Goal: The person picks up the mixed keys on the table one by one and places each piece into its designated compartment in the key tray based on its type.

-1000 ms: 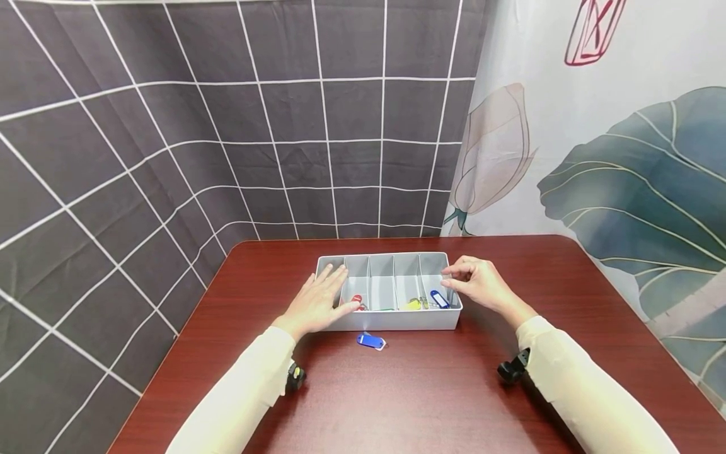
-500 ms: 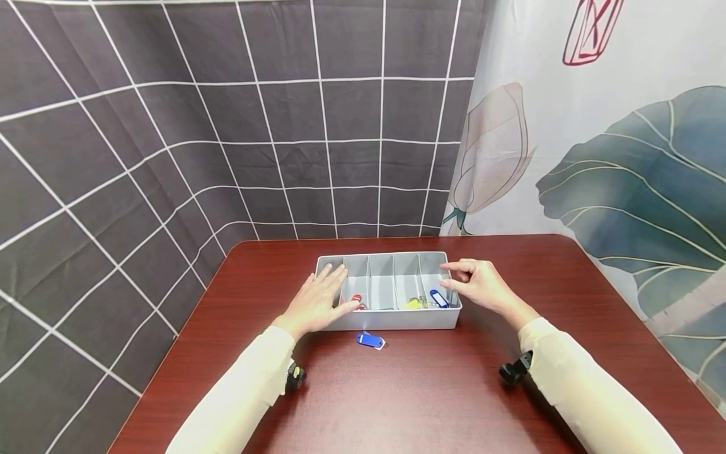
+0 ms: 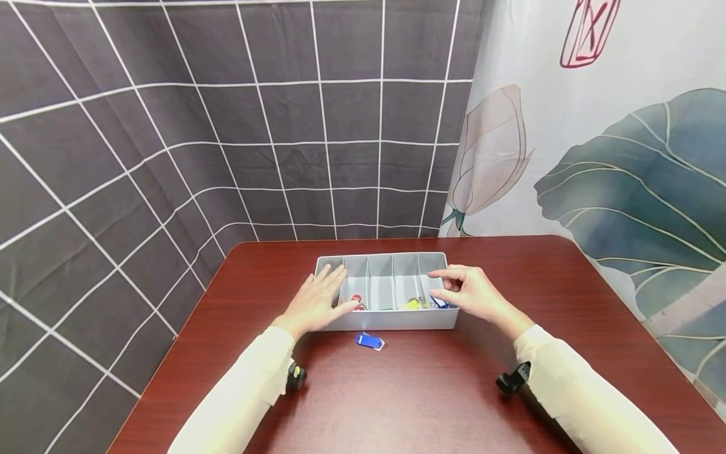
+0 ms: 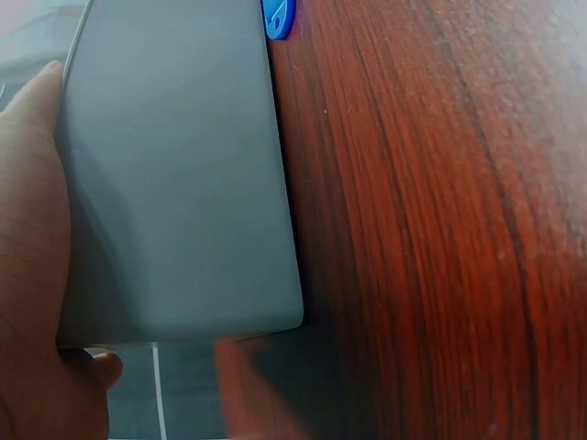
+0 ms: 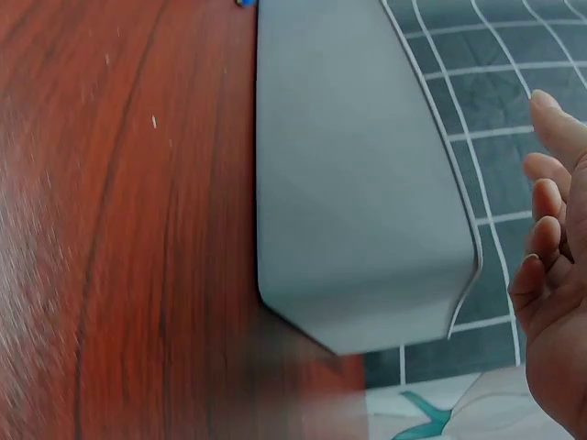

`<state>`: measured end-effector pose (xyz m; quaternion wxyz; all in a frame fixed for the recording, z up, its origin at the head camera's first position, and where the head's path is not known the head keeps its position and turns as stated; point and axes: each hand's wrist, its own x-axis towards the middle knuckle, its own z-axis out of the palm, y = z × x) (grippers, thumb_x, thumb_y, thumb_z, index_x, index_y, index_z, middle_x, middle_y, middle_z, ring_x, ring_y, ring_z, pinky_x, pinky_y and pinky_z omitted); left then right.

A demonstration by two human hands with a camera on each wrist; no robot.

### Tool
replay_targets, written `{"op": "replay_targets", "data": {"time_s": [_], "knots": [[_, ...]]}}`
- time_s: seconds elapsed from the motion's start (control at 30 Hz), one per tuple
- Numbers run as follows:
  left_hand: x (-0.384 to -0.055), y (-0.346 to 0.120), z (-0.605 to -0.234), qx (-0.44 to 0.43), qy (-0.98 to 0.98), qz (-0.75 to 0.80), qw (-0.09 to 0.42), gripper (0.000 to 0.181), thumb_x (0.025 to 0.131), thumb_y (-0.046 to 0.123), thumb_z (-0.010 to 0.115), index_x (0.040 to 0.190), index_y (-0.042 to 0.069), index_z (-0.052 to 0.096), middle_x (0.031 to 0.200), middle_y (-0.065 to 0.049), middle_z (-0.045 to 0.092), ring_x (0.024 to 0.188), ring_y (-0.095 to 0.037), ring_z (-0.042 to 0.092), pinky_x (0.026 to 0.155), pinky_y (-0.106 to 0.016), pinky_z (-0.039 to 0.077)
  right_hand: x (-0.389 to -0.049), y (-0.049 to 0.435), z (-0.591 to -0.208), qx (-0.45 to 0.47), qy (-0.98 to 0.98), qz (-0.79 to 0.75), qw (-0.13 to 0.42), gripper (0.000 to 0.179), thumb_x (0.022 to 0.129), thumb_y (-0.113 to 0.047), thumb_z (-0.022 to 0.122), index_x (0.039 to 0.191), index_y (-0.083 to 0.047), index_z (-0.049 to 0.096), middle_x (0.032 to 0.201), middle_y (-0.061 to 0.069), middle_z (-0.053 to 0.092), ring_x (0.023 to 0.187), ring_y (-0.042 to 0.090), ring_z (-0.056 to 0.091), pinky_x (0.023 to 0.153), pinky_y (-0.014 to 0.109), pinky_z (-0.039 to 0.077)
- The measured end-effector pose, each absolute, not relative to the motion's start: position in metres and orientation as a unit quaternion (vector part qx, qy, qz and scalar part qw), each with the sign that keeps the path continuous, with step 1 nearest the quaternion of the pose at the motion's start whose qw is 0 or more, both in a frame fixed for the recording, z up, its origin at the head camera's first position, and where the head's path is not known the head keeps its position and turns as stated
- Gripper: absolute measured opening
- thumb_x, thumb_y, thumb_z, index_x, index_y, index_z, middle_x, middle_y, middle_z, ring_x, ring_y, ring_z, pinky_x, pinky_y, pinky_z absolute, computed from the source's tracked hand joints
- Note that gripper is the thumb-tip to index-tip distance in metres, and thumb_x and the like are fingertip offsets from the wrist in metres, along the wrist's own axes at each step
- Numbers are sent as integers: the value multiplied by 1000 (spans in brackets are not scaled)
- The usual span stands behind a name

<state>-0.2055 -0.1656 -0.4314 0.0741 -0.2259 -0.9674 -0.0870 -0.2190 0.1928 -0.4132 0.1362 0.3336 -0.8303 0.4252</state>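
Observation:
A grey divided tray point(image 3: 391, 320) stands on the table, with key tags in its compartments. My left hand point(image 3: 317, 297) rests spread over its left end, next to a red key tag point(image 3: 356, 299). Over the right-end compartment is my right hand point(image 3: 475, 291), thumb and index finger apart, other fingers curled, holding nothing. Just below its thumb lies a blue key tag point(image 3: 438, 302), partly hidden. A yellow key tag point(image 3: 412, 304) sits in the compartment beside it. In the right wrist view my right hand point(image 5: 555, 247) shows beyond the tray's outer wall point(image 5: 358, 165).
Another blue key tag point(image 3: 369, 341) with a ring lies on the reddish-brown table point(image 3: 391, 397) in front of the tray. A dark gridded curtain point(image 3: 295, 157) hangs behind the table, and a flower-patterned one point(image 3: 510, 208) to the right.
My right hand has moved slightly left and down, from the tray's right rim to over the right-end compartment. The left hand stays in place.

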Motion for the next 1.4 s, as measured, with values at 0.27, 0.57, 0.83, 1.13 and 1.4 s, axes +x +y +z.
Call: {"op": "replay_targets", "data": {"time_s": [0.27, 0.57, 0.83, 1.13, 1.4], "knots": [[-208, -167, -432, -225, -967, -91, 73, 89, 88, 77, 30, 150, 13, 34, 156, -1, 29, 145, -27, 19, 113, -54, 17, -206, 175, -413, 377, -806, 436, 137, 33, 70, 0, 83, 101, 2, 72, 69, 6, 55, 58, 22, 47, 51, 19, 36], [-210, -167, -433, -225, -967, -91, 79, 88, 88, 75, 33, 150, 13, 35, 155, 0, 30, 144, -28, 20, 113, -54, 17, -193, 159, -414, 426, -787, 432, 110, 31, 76, -16, 83, 105, -9, 74, 73, -10, 56, 63, 8, 51, 54, 21, 44], [-211, -168, -434, -228, -967, -85, 73, 92, 86, 79, 30, 150, 13, 34, 157, 1, 27, 145, -27, 18, 113, -54, 17, -186, 147, -420, 443, -793, 406, 101, 31, 77, -23, 82, 104, -11, 74, 73, -15, 54, 65, 3, 49, 56, 20, 44], [-212, -169, -433, -231, -967, -87, 68, 92, 86, 79, 31, 150, 13, 34, 157, 1, 26, 145, -27, 18, 113, -53, 16, -178, 131, -428, 464, -794, 388, 68, 35, 80, -32, 79, 105, -7, 73, 72, -14, 54, 61, 1, 48, 54, 18, 43], [-212, -168, -432, -229, -967, -87, 65, 89, 87, 76, 35, 151, 13, 32, 157, 1, 25, 145, -26, 18, 114, -51, 16, -173, 116, -438, 476, -796, 368, 63, 36, 79, -34, 79, 104, -9, 74, 70, -17, 53, 62, 1, 46, 57, 16, 40]]}}
